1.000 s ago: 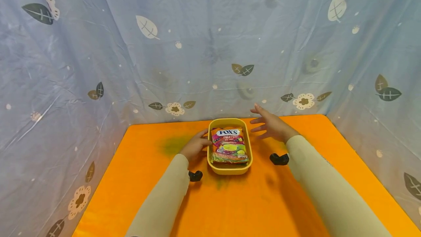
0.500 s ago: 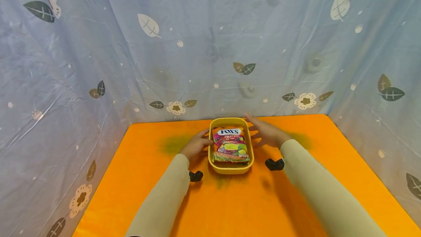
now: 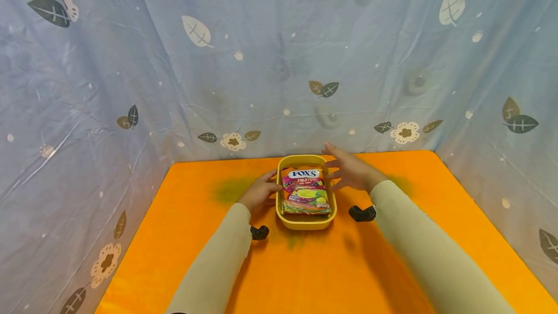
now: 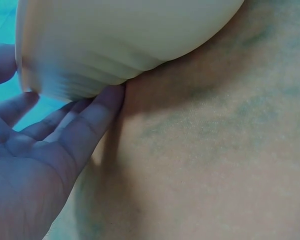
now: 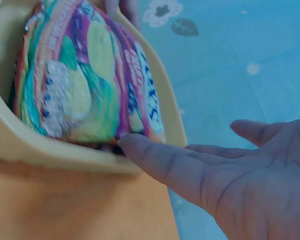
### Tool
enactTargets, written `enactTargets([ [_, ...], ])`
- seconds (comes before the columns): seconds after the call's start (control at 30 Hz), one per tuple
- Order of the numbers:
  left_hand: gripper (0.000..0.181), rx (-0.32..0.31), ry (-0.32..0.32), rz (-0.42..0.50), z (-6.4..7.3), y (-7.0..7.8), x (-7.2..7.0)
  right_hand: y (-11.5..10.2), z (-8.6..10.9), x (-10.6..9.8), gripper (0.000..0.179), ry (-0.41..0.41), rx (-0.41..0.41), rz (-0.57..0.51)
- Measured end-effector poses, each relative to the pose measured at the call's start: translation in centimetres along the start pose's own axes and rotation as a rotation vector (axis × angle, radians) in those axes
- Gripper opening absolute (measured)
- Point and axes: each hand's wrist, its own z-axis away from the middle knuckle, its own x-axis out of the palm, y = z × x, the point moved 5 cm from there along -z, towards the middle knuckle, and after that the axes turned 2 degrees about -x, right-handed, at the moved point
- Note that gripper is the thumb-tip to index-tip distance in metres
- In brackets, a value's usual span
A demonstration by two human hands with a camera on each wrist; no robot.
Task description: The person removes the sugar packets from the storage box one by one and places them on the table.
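A yellow rectangular container [image 3: 305, 225] with rounded corners sits on the orange table. In it lies a colourful Fox's Fruits candy bag [image 3: 306, 194], printed side up. My left hand [image 3: 259, 194] holds the container's left wall, the thumb over the rim; in the left wrist view its fingers [image 4: 97, 110] press the outside near the base. At the right rim is my right hand [image 3: 354, 171], its fingers spread. In the right wrist view one fingertip [image 5: 132, 145] overlaps the rim beside the candy bag [image 5: 85, 75]; whether it touches either cannot be told.
Orange table surface [image 3: 296, 275] surrounds the container. A blue-grey curtain [image 3: 279, 62] printed with leaves and flowers hangs at the back and both sides. Black wrist mounts stick out at the left [image 3: 259, 232] and right [image 3: 363, 213] sleeves.
My right hand has come leftward from beside the container to its right rim, fingers still spread. The left hand, the container and the candy bag have stayed in place.
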Motion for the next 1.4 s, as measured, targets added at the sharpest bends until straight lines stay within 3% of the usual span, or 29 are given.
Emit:
enactTargets([
  [0.33,0.076,-0.012,0.005,-0.031,0.0,0.0,0.0,1.0,-1.2,2.3,0.101,0.003,0.048,0.069],
  [0.77,0.075,-0.016,0.002,0.03,-0.5,-0.6,-0.3,2.0,-1.0,1.9,0.093,0.09,-0.007,-0.057],
  [1.0,0.075,-0.01,0.002,0.033,-0.6,-0.6,-0.4,2.4,-1.3,1.9,0.084,0.104,-0.023,-0.058],
  [1.4,0.075,-0.016,0.0,0.072,-0.8,-0.7,-0.5,4.3,-1.8,3.6,0.065,-0.031,-0.06,-0.139],
])
